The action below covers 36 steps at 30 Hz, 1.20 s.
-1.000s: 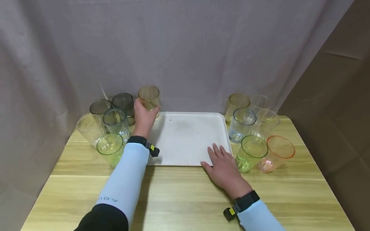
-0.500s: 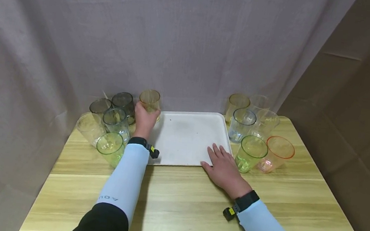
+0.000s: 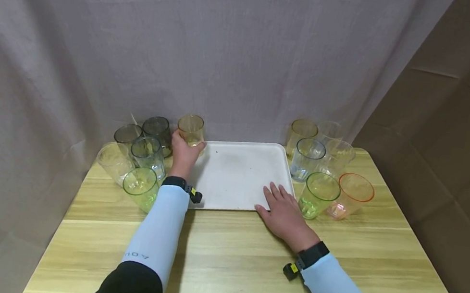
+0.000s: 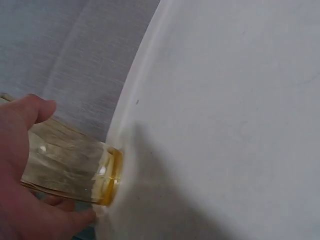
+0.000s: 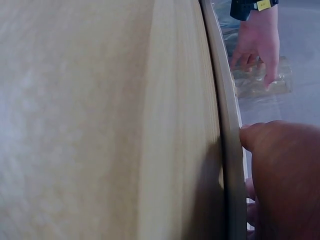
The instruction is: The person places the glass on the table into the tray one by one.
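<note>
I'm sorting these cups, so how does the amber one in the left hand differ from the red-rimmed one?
The amber cup has a yellowish tint; the red-rimmed cup looks pinkish. The left hand holds the amber cup; no hand touches the red-rimmed cup. The amber cup is at the far left corner of the tray; the red-rimmed cup stands on the table to the right. Both are see-through and open-topped.

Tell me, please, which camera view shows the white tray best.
The head view: the white tray shows nearly whole, with the right hand over one corner. The left wrist view shows part close up; the right wrist view, mainly its edge.
</note>
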Motion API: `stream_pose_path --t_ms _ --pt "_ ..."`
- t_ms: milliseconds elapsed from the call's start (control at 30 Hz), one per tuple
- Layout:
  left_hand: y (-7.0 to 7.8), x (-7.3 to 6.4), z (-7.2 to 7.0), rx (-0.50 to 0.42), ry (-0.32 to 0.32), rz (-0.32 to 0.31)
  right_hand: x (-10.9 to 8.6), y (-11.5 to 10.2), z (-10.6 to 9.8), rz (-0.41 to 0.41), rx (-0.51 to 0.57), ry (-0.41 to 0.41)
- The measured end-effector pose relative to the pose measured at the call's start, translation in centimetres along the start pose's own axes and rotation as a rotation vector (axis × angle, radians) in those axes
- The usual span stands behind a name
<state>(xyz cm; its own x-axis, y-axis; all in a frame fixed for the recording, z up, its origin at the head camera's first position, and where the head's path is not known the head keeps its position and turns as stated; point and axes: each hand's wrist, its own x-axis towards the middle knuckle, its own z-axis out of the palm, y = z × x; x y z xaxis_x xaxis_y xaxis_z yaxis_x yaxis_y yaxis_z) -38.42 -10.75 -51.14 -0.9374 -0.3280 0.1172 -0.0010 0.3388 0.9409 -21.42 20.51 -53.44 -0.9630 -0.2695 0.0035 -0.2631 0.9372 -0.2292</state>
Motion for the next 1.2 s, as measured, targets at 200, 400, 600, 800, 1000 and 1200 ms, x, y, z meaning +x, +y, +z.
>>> stream_pose_path --t_ms 200,400,600,800,1000,1200 --pt "0.9 -1.8 -0.9 0.046 -0.012 -0.039 0.1 -0.2 -0.1 -0.007 -0.003 0.008" --pt "2.1 -5.9 -2.5 0.078 -0.062 0.007 0.1 -0.1 0.0 -0.012 -0.003 0.014" --pt "2.8 -10.8 -4.3 0.079 -0.144 0.043 -0.1 -0.1 0.1 -0.006 0.001 0.012" --pt "2.7 -15.3 -6.8 0.017 -0.253 0.067 -0.1 -0.1 0.2 -0.001 -0.004 0.005" --pt "1.7 -18.5 -10.2 -0.022 -0.296 0.090 0.0 -0.3 -0.1 0.000 0.002 0.004" --pt "0.2 -20.2 -13.7 -0.007 -0.290 0.019 0.0 -0.4 -0.5 -0.002 0.008 -0.002"
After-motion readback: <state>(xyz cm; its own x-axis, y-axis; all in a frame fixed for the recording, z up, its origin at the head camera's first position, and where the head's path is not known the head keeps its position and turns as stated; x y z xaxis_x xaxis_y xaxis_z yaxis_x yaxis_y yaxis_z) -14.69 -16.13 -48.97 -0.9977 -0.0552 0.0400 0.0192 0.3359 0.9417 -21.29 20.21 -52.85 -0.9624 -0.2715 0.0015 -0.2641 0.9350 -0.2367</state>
